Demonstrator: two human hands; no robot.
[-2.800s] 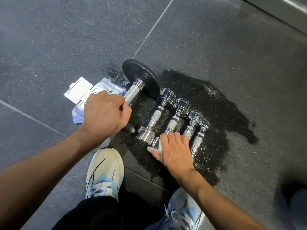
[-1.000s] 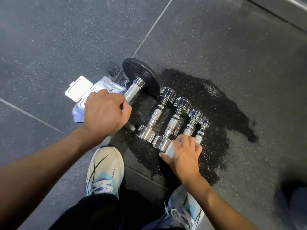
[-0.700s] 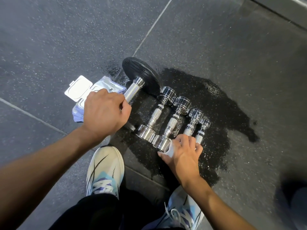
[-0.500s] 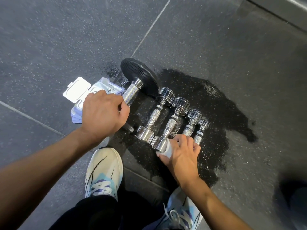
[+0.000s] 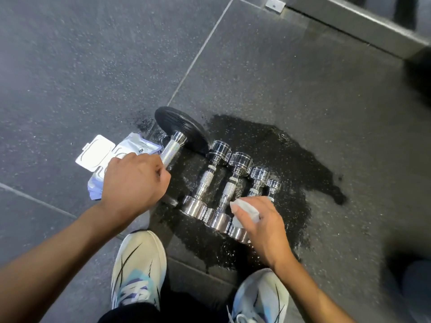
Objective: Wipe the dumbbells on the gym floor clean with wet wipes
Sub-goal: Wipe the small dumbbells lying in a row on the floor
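Head view: the right hand [image 5: 263, 226] pinches a wet wipe [image 5: 245, 210] at the near ends of the chrome dumbbells [image 5: 229, 183], whose handles run forward from it. The left hand [image 5: 135, 183] grips the neighbouring black-plate dumbbell [image 5: 177, 127] by its handle.

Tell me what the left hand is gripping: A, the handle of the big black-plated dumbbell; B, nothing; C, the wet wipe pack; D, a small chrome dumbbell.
A: the left hand is curled round the knurled handle of the black-plated dumbbell; the right hand holds the wipe.
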